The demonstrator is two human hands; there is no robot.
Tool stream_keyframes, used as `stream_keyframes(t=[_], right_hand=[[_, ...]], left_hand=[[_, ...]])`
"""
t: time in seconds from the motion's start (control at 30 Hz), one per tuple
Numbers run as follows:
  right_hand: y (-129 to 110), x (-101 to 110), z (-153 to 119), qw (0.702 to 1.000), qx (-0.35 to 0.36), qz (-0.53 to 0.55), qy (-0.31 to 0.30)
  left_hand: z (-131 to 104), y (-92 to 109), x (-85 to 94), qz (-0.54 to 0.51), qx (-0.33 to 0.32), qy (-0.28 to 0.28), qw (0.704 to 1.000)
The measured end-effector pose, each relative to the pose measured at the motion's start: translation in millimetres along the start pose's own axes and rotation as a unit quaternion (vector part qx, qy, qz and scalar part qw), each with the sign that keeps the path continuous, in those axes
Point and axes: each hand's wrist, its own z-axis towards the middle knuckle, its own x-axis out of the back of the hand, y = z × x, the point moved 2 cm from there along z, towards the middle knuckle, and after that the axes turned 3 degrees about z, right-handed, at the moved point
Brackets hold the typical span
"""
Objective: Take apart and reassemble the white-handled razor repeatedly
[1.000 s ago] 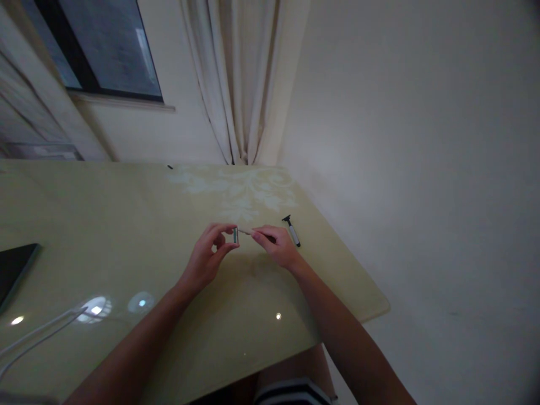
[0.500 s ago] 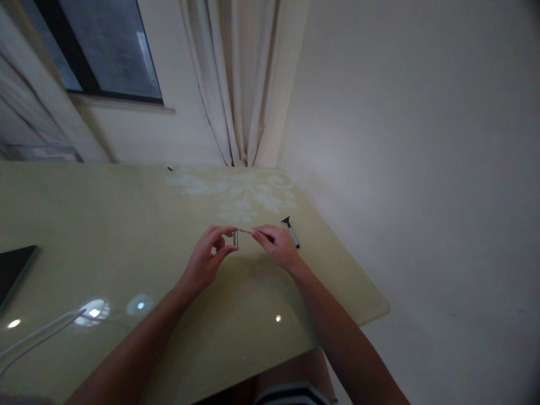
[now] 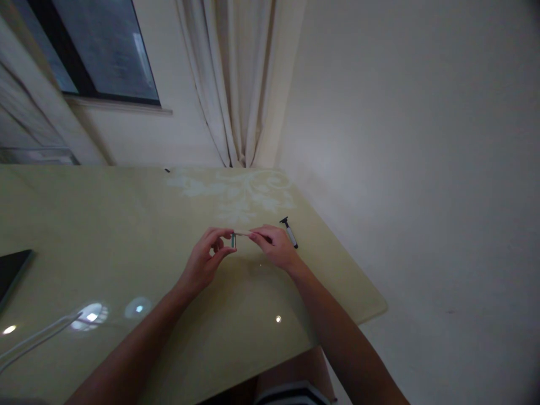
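Observation:
My left hand (image 3: 200,262) pinches a small green box (image 3: 233,241) between thumb and fingertips, holding it upright above the table. Thumb and fingers of my right hand (image 3: 276,246) are closed on a thin, pale flat piece (image 3: 242,232). This piece reaches left to the top of the box; whether it goes inside or only touches, I cannot tell. Just beyond my right hand, a razor (image 3: 289,232) with a black head and a grey handle lies on the table.
The pale, glossy table (image 3: 236,349) meets a plain wall (image 3: 400,169) on the right. White cables (image 3: 40,338) and a dark flat object (image 3: 12,273) lie at the left. A tiny black item (image 3: 167,170) sits by the far edge, near the curtain (image 3: 236,84).
The pale piece shows a broader face between my hands than before. Both hands stay nearly in place, and the view has shifted slightly.

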Motion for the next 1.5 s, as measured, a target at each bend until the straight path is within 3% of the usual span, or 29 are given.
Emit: stream_keyframes(t=[0.13, 0.23, 0.4, 0.5, 0.63, 0.77, 0.9, 1.03, 1.17, 1.27, 1.4, 1.5], right_hand=[[2, -2, 1, 0.999, -0.006, 0.016, -0.047], [4, 0, 1, 1.0, -0.004, -0.005, 0.014], [4, -2, 1, 0.998, -0.021, 0.048, -0.036], [4, 0, 1, 0.999, -0.012, 0.027, 0.016], [6, -2, 1, 0.997, -0.014, 0.061, -0.041], [6, 3, 1, 0.999, -0.016, 0.035, 0.027], [6, 1, 1, 0.996, -0.033, 0.065, -0.06], [7, 3, 2, 0.999, -0.024, 0.042, 0.014], [10, 1, 2, 0.996, -0.032, 0.067, -0.051], [10, 5, 2, 0.998, -0.022, 0.051, 0.02], [10, 4, 2, 0.996, -0.029, 0.071, -0.045], [11, 7, 2, 0.999, -0.023, 0.025, 0.016]], left_hand=[[0, -1, 0.7, 0.005, 0.006, 0.003, 1.0], [0, 0, 0.7, 0.004, 0.002, 0.001, 1.0], [-1, 1, 0.3, 0.003, 0.006, 0.005, 1.0], [-1, 1, 0.5, -0.002, 0.012, 0.005, 1.0], [-1, 1, 1.2, -0.01, 0.023, 0.011, 1.0], [-1, 1, 0.6, -0.01, 0.026, 0.009, 1.0], [-1, 2, 0.4, -0.007, 0.023, 0.012, 1.0], [0, 4, 0.7, -0.001, 0.024, 0.009, 1.0], [0, 4, 0.7, 0.002, 0.027, 0.008, 1.0], [-1, 5, 0.2, -0.007, 0.024, 0.006, 1.0], [-1, 5, 0.1, -0.01, 0.026, 0.009, 1.0], [-1, 6, 0.2, -0.01, 0.027, 0.009, 1.0]])
